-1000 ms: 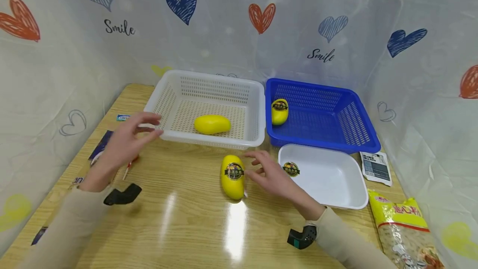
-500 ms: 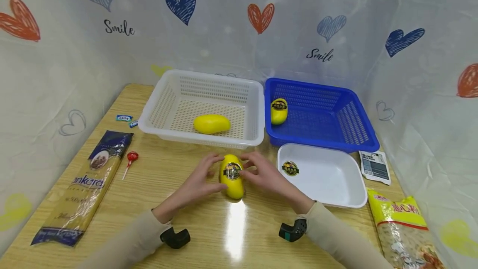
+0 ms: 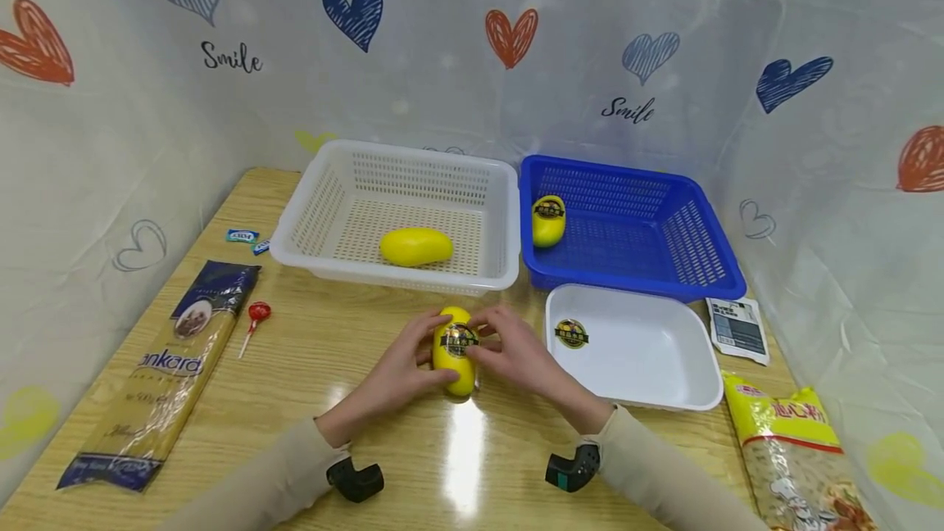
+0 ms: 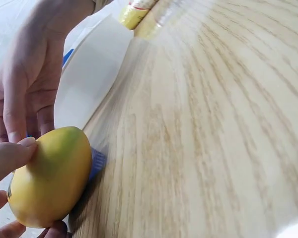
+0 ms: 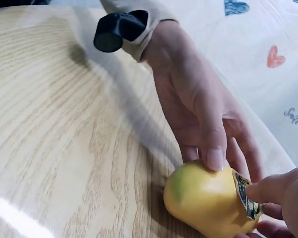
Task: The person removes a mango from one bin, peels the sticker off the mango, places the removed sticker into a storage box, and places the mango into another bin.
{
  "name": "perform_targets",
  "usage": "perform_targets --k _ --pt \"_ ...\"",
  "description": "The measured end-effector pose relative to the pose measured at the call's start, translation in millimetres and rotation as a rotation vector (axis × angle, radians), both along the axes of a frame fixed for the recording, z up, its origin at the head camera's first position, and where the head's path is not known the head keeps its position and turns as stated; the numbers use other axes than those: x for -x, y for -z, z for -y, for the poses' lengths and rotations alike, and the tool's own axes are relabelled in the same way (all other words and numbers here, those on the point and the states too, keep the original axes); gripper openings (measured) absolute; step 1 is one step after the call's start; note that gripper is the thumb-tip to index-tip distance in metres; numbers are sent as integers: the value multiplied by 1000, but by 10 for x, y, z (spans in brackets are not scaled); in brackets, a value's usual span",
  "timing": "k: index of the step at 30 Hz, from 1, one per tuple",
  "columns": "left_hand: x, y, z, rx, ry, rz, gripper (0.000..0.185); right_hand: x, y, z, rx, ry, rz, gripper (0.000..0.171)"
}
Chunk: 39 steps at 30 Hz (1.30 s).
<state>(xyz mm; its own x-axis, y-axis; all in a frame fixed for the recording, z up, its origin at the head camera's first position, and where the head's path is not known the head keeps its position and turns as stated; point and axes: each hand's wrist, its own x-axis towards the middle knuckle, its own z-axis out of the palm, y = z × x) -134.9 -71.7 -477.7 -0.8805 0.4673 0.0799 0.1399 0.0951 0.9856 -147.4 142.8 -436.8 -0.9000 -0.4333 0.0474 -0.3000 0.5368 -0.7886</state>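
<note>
A yellow mango (image 3: 447, 361) bears a black and gold sticker (image 3: 459, 340) on its upper face and is close over the table's middle. My left hand (image 3: 401, 360) grips it from the left; in the left wrist view the thumb (image 4: 14, 157) presses its skin. From the other side my right hand (image 3: 519, 351) pinches at the sticker's right end, and the thumb (image 5: 268, 188) lies on that edge in the right wrist view. Its other fingertips are partly hidden behind the mango.
Behind are a white basket (image 3: 295, 256) with a plain mango (image 3: 416, 247) and a blue basket (image 3: 634, 248) with a stickered mango (image 3: 549, 221). A loose sticker (image 3: 571, 333) clings to the white tray (image 3: 642, 351). A pasta packet (image 3: 165, 367), lollipop (image 3: 258, 314) and yellow bag (image 3: 796, 449) flank them.
My left hand has moved from the white basket's left corner to the mango and now grips it. The right hand has closed in on the sticker's edge.
</note>
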Motion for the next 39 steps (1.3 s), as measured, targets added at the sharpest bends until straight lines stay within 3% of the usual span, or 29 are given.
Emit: perform_targets --k 5,9,15,19,23,27,33,39 --pt "-14 -12 -46 25 -21 -29 74 11 24 28 -11 66 -53 13" --pt "-35 -36 -89 54 -62 -22 73 -2 -2 57 17 48 -115 10" --pt "-50 -92 -157 155 -117 -63 73 -103 -170 69 36 -38 -255 10" --pt "-51 -108 -178 188 -128 -70 74 -165 -355 -26 88 5 -270 13" --pt "-52 -115 -176 181 -123 -71 76 -178 -555 -260 167 86 -224 11" --pt "-49 -111 -167 176 -111 -90 76 -127 -599 -632 165 178 -98 9" --pt "-37 -115 -152 172 -86 -54 77 -4 -406 -1354 16 269 146 26" --pt "-27 -107 -116 172 -79 -42 78 99 -149 -1917 -61 270 278 29"
